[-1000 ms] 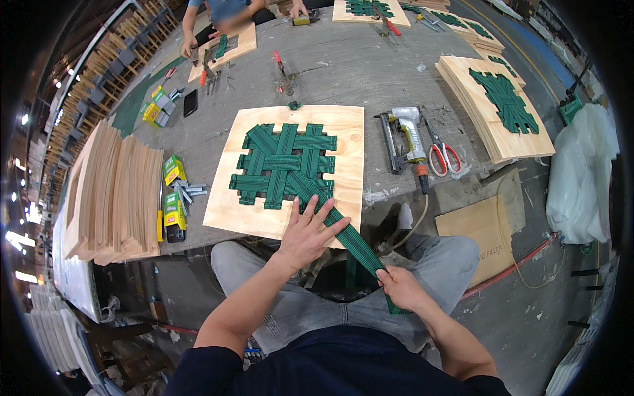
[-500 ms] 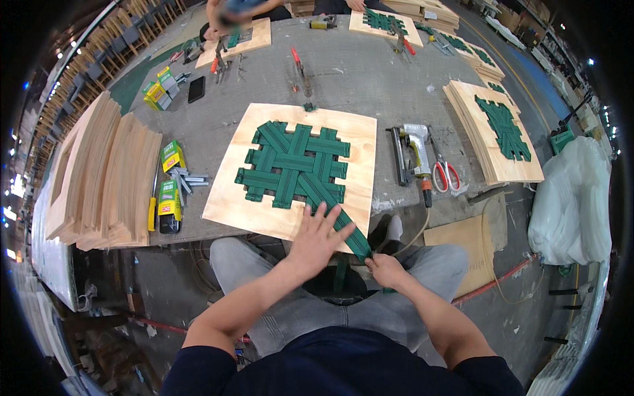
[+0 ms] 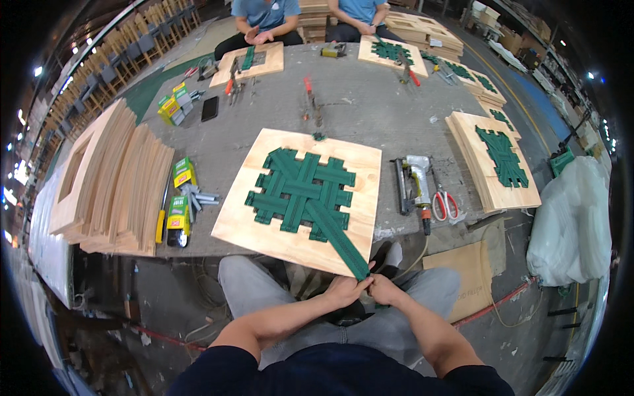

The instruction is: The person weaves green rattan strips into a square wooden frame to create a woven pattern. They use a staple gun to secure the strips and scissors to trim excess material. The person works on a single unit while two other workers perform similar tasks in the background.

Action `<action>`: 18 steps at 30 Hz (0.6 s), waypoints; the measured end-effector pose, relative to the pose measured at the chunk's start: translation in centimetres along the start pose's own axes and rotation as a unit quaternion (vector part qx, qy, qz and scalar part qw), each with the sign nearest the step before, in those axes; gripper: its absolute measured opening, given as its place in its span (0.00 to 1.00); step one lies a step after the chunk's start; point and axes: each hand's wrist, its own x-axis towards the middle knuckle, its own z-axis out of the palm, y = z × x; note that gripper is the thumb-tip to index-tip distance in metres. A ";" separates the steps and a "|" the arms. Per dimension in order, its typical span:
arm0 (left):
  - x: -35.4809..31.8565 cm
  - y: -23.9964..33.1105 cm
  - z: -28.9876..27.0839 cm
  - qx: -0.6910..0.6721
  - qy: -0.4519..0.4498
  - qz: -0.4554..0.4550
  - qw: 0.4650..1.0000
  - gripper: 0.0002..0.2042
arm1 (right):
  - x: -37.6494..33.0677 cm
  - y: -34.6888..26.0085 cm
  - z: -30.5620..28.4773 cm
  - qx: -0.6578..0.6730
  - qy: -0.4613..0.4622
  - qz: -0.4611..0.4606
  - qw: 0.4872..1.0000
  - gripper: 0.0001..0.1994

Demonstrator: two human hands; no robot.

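Note:
A pale plywood board (image 3: 232,221) lies on the table before me, its near edge jutting over my lap. Green elastic webbing (image 3: 305,190) is woven across its middle. One diagonal webbing strap (image 3: 338,243) runs from the weave to the board's near right corner. There my left hand (image 3: 346,290) and my right hand (image 3: 386,290) meet, both closed on the strap's end. Their fingertips partly hide that end.
A staple gun (image 3: 417,185) and red-handled scissors (image 3: 444,203) lie right of the board. Frame stacks (image 3: 112,191) and staple boxes (image 3: 178,218) stand left; finished boards (image 3: 492,158) are piled right. Two co-workers (image 3: 264,20) sit across the table (image 3: 284,92).
My left hand has left the board's surface and joined my right at the strap's end. The view has tipped up, showing more of the co-workers.

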 end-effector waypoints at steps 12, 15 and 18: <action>1.9 -2.6 1.5 0.109 0.091 0.139 0.980 0.17 | -4.8 -4.1 -4.8 -0.219 0.059 -0.043 0.973 0.16; 1.6 -2.1 1.2 0.129 0.058 0.097 0.985 0.17 | -4.1 -6.9 -12.1 -0.155 0.279 -0.143 0.937 0.17; 1.2 -1.7 0.5 0.150 0.032 0.039 0.987 0.17 | 0.0 -10.1 -19.1 -0.134 0.403 -0.060 0.903 0.20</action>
